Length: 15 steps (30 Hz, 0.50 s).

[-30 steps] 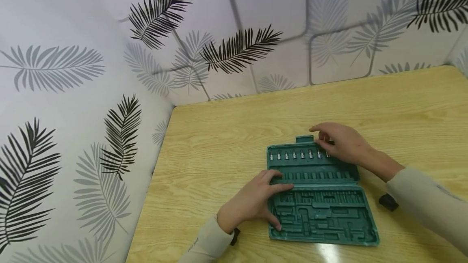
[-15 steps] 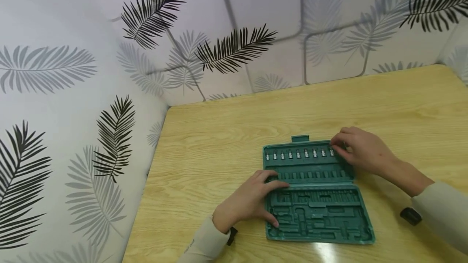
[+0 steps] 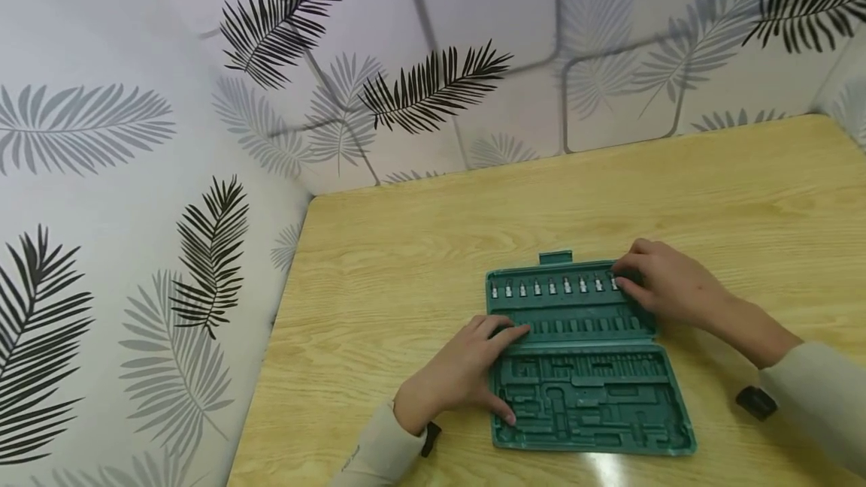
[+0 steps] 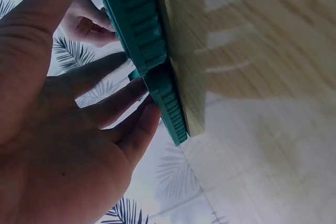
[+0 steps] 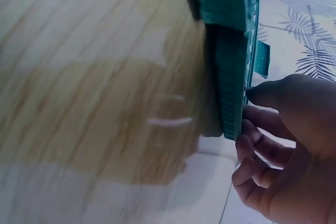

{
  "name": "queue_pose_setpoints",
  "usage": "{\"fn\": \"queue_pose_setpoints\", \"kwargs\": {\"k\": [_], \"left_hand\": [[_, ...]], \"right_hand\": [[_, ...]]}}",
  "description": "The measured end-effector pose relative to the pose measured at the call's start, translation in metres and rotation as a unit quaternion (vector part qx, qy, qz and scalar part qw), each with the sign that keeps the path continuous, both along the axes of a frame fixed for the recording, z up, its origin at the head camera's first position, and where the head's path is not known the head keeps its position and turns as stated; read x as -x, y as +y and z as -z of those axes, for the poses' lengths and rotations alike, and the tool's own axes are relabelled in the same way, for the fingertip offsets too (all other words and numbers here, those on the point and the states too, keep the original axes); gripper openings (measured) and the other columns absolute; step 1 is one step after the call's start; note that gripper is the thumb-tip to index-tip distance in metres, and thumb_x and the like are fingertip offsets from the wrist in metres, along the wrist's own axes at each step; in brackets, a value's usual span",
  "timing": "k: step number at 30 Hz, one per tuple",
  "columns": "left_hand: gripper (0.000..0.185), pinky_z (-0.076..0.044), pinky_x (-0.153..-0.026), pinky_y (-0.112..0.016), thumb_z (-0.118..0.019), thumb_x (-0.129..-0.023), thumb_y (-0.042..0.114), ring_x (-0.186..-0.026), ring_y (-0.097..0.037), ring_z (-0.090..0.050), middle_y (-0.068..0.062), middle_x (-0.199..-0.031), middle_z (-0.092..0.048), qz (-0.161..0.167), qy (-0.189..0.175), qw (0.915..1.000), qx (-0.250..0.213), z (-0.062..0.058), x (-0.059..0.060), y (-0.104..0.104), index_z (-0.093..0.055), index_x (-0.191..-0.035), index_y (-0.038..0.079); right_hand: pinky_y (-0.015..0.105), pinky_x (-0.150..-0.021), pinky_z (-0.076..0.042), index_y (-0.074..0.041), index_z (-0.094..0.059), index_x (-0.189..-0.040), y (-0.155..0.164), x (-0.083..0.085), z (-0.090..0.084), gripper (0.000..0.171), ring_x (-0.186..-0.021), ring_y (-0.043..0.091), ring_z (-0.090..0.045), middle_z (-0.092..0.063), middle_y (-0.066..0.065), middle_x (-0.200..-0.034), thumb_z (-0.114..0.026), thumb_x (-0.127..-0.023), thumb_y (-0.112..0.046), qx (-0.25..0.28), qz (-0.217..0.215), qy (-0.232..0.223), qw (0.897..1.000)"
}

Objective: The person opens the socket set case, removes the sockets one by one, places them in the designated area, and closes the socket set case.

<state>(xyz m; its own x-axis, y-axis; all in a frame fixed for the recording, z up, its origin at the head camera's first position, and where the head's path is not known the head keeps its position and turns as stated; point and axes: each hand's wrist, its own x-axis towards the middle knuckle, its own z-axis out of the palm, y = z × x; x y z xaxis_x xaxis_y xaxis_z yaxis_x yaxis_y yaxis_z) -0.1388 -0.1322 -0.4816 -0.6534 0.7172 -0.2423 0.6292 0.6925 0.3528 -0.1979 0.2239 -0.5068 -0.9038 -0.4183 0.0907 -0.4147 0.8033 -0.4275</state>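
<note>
A green plastic socket-set case [image 3: 595, 393] lies opened flat on the table. Along its far half runs a row of small silver socket bits [image 3: 552, 286]. My left hand [image 3: 460, 370] rests on the case's left side, fingers spread across the hinge area and thumb on the near half; in the left wrist view its fingertips touch the case's edge. At the far right end of the row, my right hand [image 3: 670, 280] has its thumb and index finger bent against the last bit. Whether they pinch it or only touch it is hidden.
Moulded slots [image 3: 609, 324] line the far half below the bits, and shaped recesses fill the near half. A latch [image 3: 555, 256] sticks out at the back edge. The wood-grain table [image 3: 406, 254] meets leaf-patterned walls [image 3: 501, 96] behind and at left.
From above the row, my right hand has moved right and down to its right end, where it has stayed for the last half second. The left hand has barely shifted.
</note>
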Motion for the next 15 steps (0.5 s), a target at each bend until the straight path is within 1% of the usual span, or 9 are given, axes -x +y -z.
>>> {"fn": "queue_pose_setpoints", "kwargs": {"k": [1, 4, 8, 10, 11, 15], "left_hand": [[0.123, -0.044, -0.126, -0.038, -0.102, -0.068, 0.057, -0.143, -0.022, -0.049, -0.005, -0.162, -0.049, 0.001, 0.003, 1.0, 0.004, -0.001, 0.0, 0.0, -0.043, -0.169, 0.021], [0.124, -0.044, -0.125, -0.037, -0.102, -0.066, 0.061, -0.141, -0.022, -0.049, -0.005, -0.161, -0.05, 0.006, 0.013, 0.9997, 0.019, -0.002, -0.001, -0.001, -0.045, -0.168, 0.019], [0.123, -0.045, -0.124, -0.038, -0.102, -0.065, 0.061, -0.139, -0.022, -0.05, -0.006, -0.159, -0.051, 0.013, 0.021, 0.9994, 0.024, -0.004, -0.003, -0.001, -0.048, -0.167, 0.018], [0.122, -0.045, -0.123, -0.039, -0.102, -0.065, 0.061, -0.138, -0.023, -0.05, -0.007, -0.157, -0.051, 0.017, 0.023, 0.9994, 0.018, -0.004, -0.003, -0.001, -0.049, -0.166, 0.017], [0.126, -0.045, -0.123, -0.039, -0.101, -0.064, 0.066, -0.138, -0.023, -0.05, -0.007, -0.158, -0.051, 0.025, 0.033, 0.9991, 0.012, 0.006, -0.001, -0.003, -0.048, -0.166, 0.017], [0.125, -0.047, -0.12, -0.039, -0.1, -0.064, 0.067, -0.135, -0.023, -0.05, -0.008, -0.155, -0.052, 0.034, 0.039, 0.9987, 0.004, 0.007, -0.002, -0.003, -0.05, -0.165, 0.015]], "right_hand": [[0.036, -0.069, -0.05, 0.0, -0.082, -0.11, -0.001, 0.0, -0.001, 0.019, -0.081, 0.015, -0.058, -0.069, 0.01, -0.099, -0.081, -0.099, -0.015, 0.004, 0.0, -0.006, 1.0], [0.04, -0.073, -0.053, 0.0, -0.08, -0.108, -0.004, 0.0, -0.001, 0.02, -0.084, 0.018, -0.06, -0.069, 0.01, -0.098, -0.082, -0.098, -0.017, 0.023, 0.006, -0.026, 0.999], [0.043, -0.076, -0.054, 0.001, -0.078, -0.104, -0.008, -0.001, 0.001, 0.017, -0.087, 0.022, -0.063, -0.069, 0.014, -0.099, -0.082, -0.098, -0.015, 0.057, 0.032, -0.048, 0.997], [0.039, -0.075, -0.052, 0.001, -0.077, -0.103, -0.008, 0.0, 0.002, 0.015, -0.087, 0.022, -0.061, -0.068, 0.014, -0.099, -0.08, -0.099, -0.014, 0.074, 0.047, -0.062, 0.994], [0.037, -0.074, -0.051, 0.001, -0.077, -0.103, -0.008, 0.0, 0.002, 0.014, -0.086, 0.021, -0.06, -0.068, 0.014, -0.098, -0.079, -0.1, -0.013, 0.084, 0.053, -0.073, 0.992], [0.028, -0.07, -0.043, -0.002, -0.076, -0.103, -0.004, 0.0, 0.001, 0.012, -0.085, 0.017, -0.054, -0.066, 0.008, -0.095, -0.076, -0.103, -0.014, 0.104, 0.067, -0.113, 0.986]]}}
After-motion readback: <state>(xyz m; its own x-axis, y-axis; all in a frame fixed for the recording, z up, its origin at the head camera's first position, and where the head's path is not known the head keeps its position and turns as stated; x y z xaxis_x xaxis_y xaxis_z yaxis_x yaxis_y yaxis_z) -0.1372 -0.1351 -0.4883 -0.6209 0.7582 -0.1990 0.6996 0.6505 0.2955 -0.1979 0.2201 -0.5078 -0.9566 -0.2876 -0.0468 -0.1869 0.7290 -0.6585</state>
